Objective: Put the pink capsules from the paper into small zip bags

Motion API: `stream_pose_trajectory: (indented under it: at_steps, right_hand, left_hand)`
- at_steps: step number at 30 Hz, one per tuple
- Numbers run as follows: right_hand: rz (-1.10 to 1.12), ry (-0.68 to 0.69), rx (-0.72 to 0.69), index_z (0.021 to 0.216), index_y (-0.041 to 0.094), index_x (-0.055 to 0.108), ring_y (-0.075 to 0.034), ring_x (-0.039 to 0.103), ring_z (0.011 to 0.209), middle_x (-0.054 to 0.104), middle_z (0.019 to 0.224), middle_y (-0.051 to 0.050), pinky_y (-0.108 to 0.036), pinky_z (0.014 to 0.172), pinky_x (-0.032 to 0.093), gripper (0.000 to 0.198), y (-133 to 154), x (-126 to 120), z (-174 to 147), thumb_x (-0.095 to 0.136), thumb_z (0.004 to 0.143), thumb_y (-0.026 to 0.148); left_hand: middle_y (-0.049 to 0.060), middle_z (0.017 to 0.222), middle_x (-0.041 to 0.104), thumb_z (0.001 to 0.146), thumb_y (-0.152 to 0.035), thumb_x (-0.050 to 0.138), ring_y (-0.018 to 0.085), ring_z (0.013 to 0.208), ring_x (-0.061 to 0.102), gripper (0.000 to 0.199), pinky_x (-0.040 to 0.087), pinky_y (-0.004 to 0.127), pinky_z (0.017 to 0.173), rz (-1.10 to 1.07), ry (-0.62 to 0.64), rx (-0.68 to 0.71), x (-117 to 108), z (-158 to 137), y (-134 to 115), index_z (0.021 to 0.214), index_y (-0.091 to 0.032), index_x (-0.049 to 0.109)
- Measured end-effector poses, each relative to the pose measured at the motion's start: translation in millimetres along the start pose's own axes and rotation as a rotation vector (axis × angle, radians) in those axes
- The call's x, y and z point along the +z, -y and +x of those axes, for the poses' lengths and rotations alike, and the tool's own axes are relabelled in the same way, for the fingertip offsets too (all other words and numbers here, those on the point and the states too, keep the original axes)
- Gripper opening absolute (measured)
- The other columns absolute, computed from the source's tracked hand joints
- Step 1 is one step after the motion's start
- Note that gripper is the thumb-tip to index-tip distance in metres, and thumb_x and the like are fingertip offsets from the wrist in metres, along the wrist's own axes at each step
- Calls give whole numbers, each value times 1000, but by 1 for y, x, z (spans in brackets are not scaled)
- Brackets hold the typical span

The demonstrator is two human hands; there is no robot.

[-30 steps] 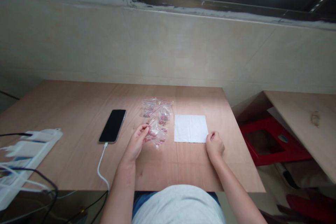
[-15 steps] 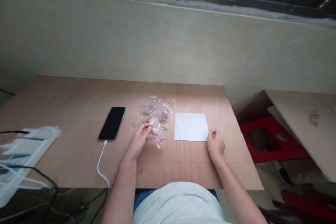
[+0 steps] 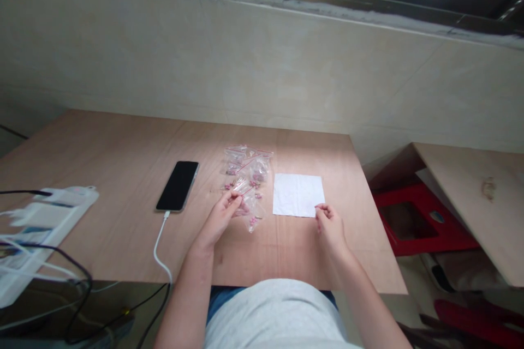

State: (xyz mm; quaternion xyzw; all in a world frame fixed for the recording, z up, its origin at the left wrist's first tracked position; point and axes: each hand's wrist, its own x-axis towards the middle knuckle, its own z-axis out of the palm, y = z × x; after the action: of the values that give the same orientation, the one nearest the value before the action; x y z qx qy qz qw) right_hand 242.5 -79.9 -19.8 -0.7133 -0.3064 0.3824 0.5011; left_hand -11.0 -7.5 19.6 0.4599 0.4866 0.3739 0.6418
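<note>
Between thumb and fingers, my left hand (image 3: 223,215) pinches a clear zip bag (image 3: 254,208) lying on the wooden table (image 3: 254,262). Small pink pieces show in and around that bag, too small to name. More clear zip bags (image 3: 248,161) with red seal lines and pink contents lie just behind it. A flat white square sheet (image 3: 298,193), of paper or cloth, lies to the right of the bags. My right hand (image 3: 331,223) is at the sheet's near right corner, fingers drawn together; whether anything is between the fingertips is hidden.
A black phone (image 3: 178,186) lies left of the bags, with a white charging cable (image 3: 156,251) running off the near edge. A white power strip (image 3: 73,218) with plugs and cords is at the far left. To the right stand another wooden table (image 3: 470,191) and a red object (image 3: 426,223) beneath.
My right hand has shifted left onto the sheet's near corner, and its fist has become a pinch. My left hand still grips the zip bag, moved slightly right. The view tilted a little.
</note>
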Motion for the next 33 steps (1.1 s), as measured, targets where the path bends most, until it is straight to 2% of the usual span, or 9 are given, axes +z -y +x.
stream_pose_trajectory:
  at_steps: [2, 5, 7, 9, 13, 18, 22, 28, 33]
  right_hand:
    - [78, 251, 71, 73, 17, 47, -5, 31, 36, 39, 48, 8, -18, 36, 24, 25, 19, 17, -21, 52, 70, 41]
    - [130, 611, 124, 72, 17, 46, -3, 32, 35, 43, 51, 7, -17, 35, 27, 31, 42, 42, -48, 50, 73, 47]
    - [125, 727, 148, 73, 17, 46, -3, 36, 36, 45, 54, 6, -16, 35, 30, 35, 49, 54, -58, 47, 74, 51]
    - [92, 756, 178, 75, 16, 46, -4, 39, 38, 45, 55, 6, -16, 33, 32, 38, 50, 60, -62, 47, 73, 55]
    - [27, 736, 234, 73, 15, 46, -5, 41, 38, 46, 54, 5, -15, 32, 33, 42, 46, 61, -63, 48, 70, 57]
    - [7, 711, 276, 72, 14, 46, -5, 43, 40, 49, 56, 4, -17, 34, 34, 43, 44, 56, -65, 53, 66, 57]
    - [1, 718, 278, 71, 14, 48, -6, 46, 42, 49, 56, 4, -18, 37, 37, 37, 43, 58, -65, 57, 66, 49]
    - [-5, 741, 220, 67, 15, 47, -5, 43, 39, 46, 50, 5, -18, 38, 35, 24, 53, 57, -59, 56, 69, 37]
    - [27, 772, 204, 66, 14, 48, -4, 41, 39, 49, 53, 4, -17, 38, 34, 19, 56, 54, -55, 55, 70, 31]
  left_hand:
    - [-2, 72, 56, 73, -32, 56, 13, 71, 57, 17, 46, 27, 73, 88, 29, 32, 6, -8, -5, 77, -17, 53]
    - [0, 73, 58, 73, -32, 55, 15, 72, 55, 16, 43, 26, 69, 277, 117, 51, 16, -22, -11, 73, -16, 56]
    - [1, 72, 58, 74, -31, 53, 16, 72, 53, 16, 41, 25, 68, 375, 219, 70, 22, -32, -13, 70, -16, 57]
    - [1, 70, 56, 76, -29, 51, 15, 71, 51, 19, 39, 24, 66, 468, 259, 127, 25, -40, -11, 63, -17, 55]
    - [0, 67, 52, 74, -25, 52, 14, 68, 47, 19, 36, 23, 62, 587, 236, 161, 29, -47, -1, 58, -17, 51]
    - [-1, 65, 50, 72, -23, 54, 13, 65, 46, 19, 35, 22, 60, 582, 308, 168, 33, -46, 11, 56, -16, 48]
    - [-2, 65, 49, 72, -21, 54, 13, 64, 46, 20, 35, 22, 59, 563, 312, 126, 34, -44, 13, 55, -16, 44]
    - [0, 67, 53, 71, -26, 58, 13, 66, 48, 22, 36, 22, 60, 387, 324, 43, 32, -42, 11, 57, -16, 45]
    - [0, 64, 53, 72, -42, 56, 10, 55, 47, 30, 37, 19, 48, 202, 368, -132, 36, -41, 6, 61, -15, 48]
